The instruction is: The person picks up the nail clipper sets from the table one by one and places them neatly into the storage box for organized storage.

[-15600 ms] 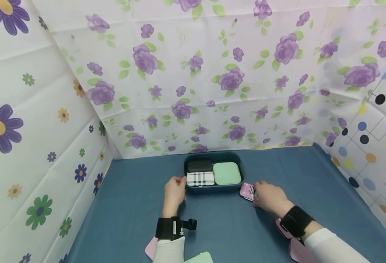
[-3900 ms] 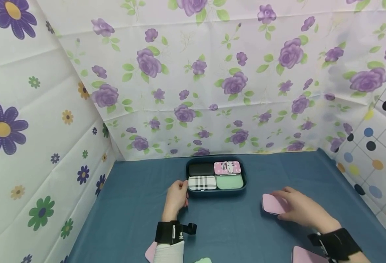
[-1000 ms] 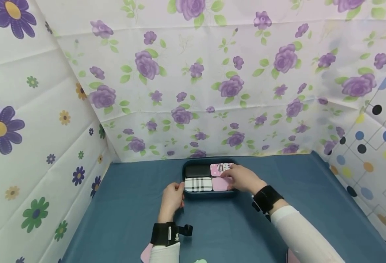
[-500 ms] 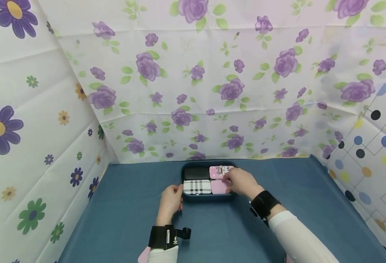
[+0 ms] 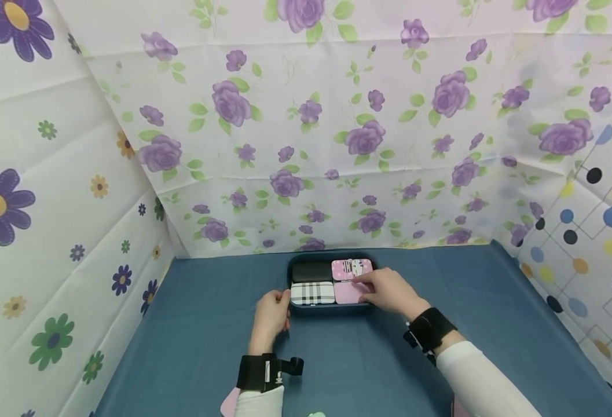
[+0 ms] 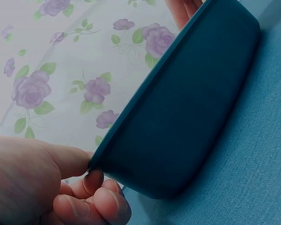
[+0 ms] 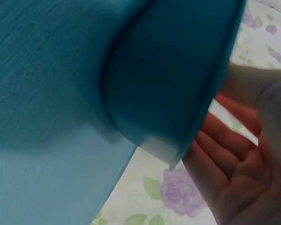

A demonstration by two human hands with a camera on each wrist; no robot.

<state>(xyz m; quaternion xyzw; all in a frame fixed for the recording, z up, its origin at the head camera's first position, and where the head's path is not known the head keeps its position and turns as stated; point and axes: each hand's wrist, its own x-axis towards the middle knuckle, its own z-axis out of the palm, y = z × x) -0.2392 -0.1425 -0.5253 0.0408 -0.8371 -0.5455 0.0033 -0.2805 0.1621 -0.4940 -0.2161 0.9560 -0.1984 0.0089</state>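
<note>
A: Hidden?
B: Right hand [image 5: 391, 292], fingers [image 5: 366, 278] part-spread at plain pink case [image 5: 344, 293], inside tray [image 5: 332, 311], near right; tips behind rim in right wrist view. Grip: can't tell. Left hand [image 5: 271, 315] pinches tray rim.
A: Count?
B: Four cases aboard, with patterned pink [image 5: 344, 270], black [image 5: 311, 271], plaid [image 5: 312, 293]. Desk [image 5: 206, 324]: three cut-off items, two pink [image 5: 230, 402], one green [image 5: 316, 414].

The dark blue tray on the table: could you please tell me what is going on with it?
A person's left grip pinches the left rim of the tray. The right grip reaches over the plain pink case at front right; whether it holds it is unclear. Behind that lies a patterned pink case, with a black case and a plaid case on the left.
</note>
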